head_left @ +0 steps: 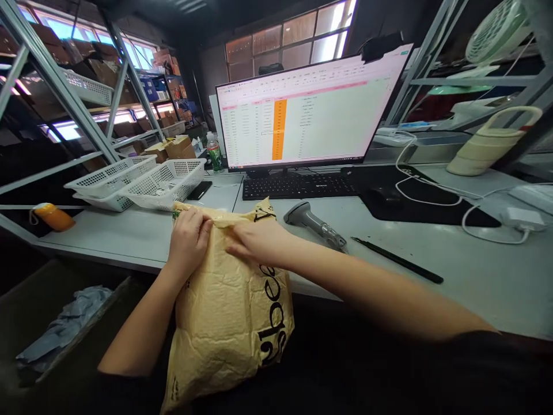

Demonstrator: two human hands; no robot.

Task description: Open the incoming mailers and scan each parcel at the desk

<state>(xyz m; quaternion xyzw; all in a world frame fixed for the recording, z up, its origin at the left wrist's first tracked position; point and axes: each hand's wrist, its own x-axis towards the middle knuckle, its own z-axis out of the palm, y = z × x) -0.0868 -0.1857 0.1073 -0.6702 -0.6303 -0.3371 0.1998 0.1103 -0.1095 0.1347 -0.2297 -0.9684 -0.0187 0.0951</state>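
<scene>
A bulging yellow mailing bag (pixel 224 311) with black lettering down its right side leans against the front edge of the desk. My left hand (pixel 189 236) is closed on the bag's top edge, near its left corner. Right of it, my right hand (pixel 254 241) presses its curled fingers and thumb on the bag just below the top edge. Whether the bag is torn open there I cannot tell, and its contents are hidden. A grey barcode scanner (pixel 313 223) lies just beyond my right forearm, and a thin black stick-like tool (pixel 397 259) lies farther right.
Behind the bag stand a keyboard (pixel 298 186) and a monitor (pixel 311 115) showing a spreadsheet. White baskets (pixel 166 184), a phone (pixel 201 190) and an orange bottle (pixel 54 217) are on the left. A mouse (pixel 385 197) and white cables lie right. A bin (pixel 86 346) with grey plastic sits lower left.
</scene>
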